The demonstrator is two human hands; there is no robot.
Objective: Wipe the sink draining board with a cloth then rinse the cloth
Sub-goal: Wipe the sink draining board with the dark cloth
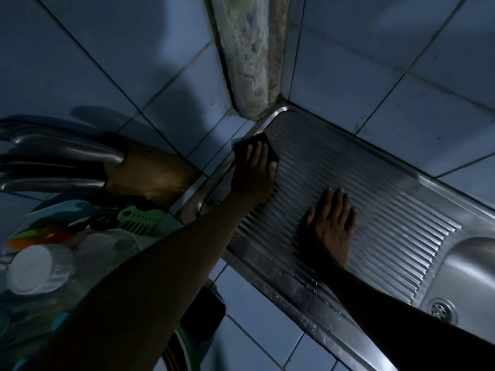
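The shiny ridged draining board (pixel 380 210) runs into the tiled corner. The right hand (pixel 333 223) lies flat and loose on it. The left hand (pixel 254 172) presses a dark cloth (pixel 247 142) down flat at the far corner.

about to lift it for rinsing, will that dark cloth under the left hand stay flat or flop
The dark cloth probably flops: it lies thin and flat under the left hand on the ridged steel draining board. Droplets on the board's front edge suggest it is damp, so it may cling and drip.
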